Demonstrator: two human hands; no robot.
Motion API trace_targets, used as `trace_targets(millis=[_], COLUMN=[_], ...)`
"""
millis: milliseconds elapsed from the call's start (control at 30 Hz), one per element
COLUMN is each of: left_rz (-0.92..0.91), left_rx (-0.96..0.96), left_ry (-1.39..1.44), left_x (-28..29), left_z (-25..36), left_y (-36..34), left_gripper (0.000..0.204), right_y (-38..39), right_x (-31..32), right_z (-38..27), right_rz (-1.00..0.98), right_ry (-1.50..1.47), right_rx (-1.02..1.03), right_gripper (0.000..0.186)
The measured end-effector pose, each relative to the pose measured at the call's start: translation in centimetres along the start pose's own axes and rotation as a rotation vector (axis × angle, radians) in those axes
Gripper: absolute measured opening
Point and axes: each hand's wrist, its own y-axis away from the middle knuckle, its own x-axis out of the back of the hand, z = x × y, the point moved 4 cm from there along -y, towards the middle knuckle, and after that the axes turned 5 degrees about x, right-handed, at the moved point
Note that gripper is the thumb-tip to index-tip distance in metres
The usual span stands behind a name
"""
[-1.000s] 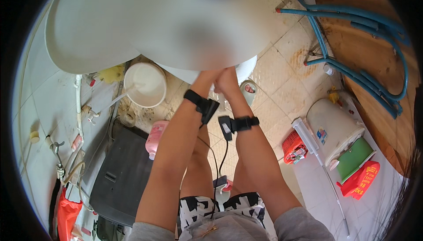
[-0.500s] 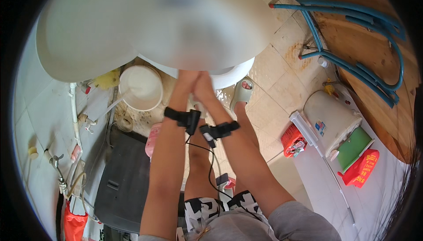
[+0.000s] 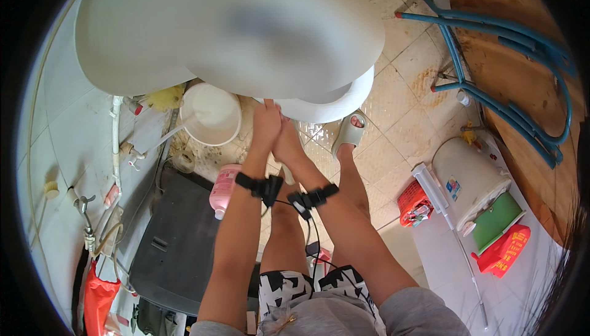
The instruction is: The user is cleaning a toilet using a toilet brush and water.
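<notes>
My left hand and my right hand are pressed together, fingers curled inward, just at the near edge of a white rounded bowl. Whatever they may hold between them is hidden. A large pale rounded surface, smooth and partly blurred, covers the upper left and hangs over much of the bowl. Black bands with cables circle both my wrists. To the left of my hands stands a white bucket, and a pink bottle is beside my left forearm.
A tap with a pale tube or stream leads toward the bucket. A black box-like lid lies left of my legs. On the right are a blue-framed folding piece, a cream bin, a red basket and a green dustpan-like piece.
My joined hands have drawn back from under the pale surface and now show near the bowl's edge. The whole view has shifted slightly, and the pink bottle shows more fully.
</notes>
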Motion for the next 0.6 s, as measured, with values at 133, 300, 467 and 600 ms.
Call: trace_targets(millis=[133, 300, 467, 600], left_rz=[0.03, 0.118, 0.166, 0.133], left_rx=[0.166, 0.141, -0.008, 0.043], left_ry=[-0.002, 0.067, 0.271, 0.231], left_x=[-3.4, -3.3, 0.3, 0.2], left_z=[-7.5, -3.6, 0.6, -4.7], left_y=[6.4, 8.2, 3.1, 4.5], left_gripper=[0.064, 0.063, 0.057, 0.059], right_y=[7.1, 6.6, 0.9, 3.7], right_x=[3.1, 5.0, 1.3, 1.4], right_z=[6.6, 1.6, -1.8, 3.8], right_rz=[0.055, -0.069, -0.217, -0.207], right_ry=[-0.132, 0.116, 0.288, 0.353], right_rx=[-0.034, 0.022, 0.028, 0.019], right_gripper=[0.045, 0.043, 0.039, 0.036])
